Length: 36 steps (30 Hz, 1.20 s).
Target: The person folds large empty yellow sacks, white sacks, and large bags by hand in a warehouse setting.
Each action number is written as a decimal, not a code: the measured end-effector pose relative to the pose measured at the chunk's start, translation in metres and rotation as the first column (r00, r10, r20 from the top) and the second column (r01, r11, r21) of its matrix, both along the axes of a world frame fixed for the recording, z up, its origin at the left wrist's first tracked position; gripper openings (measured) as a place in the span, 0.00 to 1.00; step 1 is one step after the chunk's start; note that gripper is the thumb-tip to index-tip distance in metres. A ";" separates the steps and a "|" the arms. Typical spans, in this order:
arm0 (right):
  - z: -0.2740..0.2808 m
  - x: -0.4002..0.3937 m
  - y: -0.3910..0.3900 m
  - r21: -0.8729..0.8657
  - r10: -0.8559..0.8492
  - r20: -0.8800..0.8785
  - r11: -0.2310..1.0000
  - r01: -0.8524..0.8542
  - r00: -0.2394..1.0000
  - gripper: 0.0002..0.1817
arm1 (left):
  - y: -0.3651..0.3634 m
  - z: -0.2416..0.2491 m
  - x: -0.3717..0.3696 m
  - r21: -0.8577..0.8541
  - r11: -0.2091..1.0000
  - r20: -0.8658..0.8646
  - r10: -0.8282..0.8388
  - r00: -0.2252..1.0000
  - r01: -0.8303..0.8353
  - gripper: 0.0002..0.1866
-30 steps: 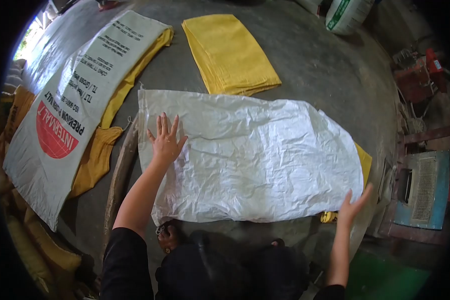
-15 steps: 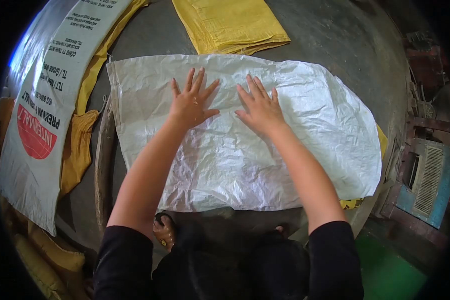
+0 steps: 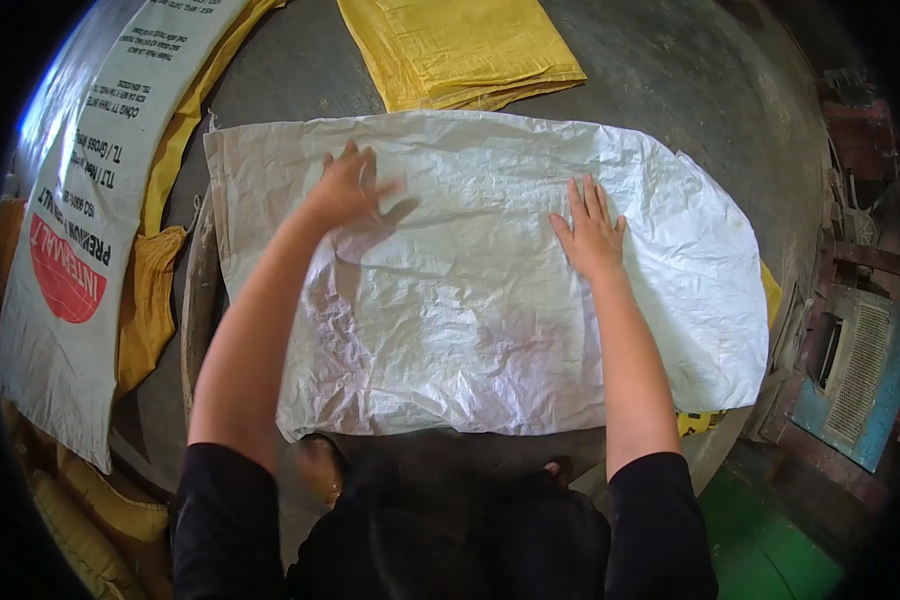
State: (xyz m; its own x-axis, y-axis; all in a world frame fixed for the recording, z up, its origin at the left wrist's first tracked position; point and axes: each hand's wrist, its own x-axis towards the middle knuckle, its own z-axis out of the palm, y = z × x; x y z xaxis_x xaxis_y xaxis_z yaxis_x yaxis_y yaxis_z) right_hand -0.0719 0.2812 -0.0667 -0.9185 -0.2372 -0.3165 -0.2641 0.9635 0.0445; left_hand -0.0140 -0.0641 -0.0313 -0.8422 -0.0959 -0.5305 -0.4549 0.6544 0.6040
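Note:
A white, wrinkled woven sack lies spread flat in front of me, wide from left to right. Over its upper left part is my left hand, blurred by motion, its fingers apart and a shadow beside it; it looks slightly raised from the sack. My right hand rests flat on the right half of the sack, fingers stretched out. Neither hand holds anything.
Beyond the sack lies a folded yellow sack. To the left are a printed grey-white sack and more yellow sacking. A wooden pole runs along the left. Blue and rusty metal equipment stands at the right.
My hands have moved apart: the left one to the left and up off the sack, the right one to the right and slightly down. The white sack's lower left edge has spread outward.

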 end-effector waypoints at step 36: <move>0.098 0.109 0.100 -0.537 -0.155 -0.294 0.843 -0.029 0.943 0.28 | 0.051 0.346 0.061 0.662 0.222 -0.708 -0.129 0.695 0.716 0.58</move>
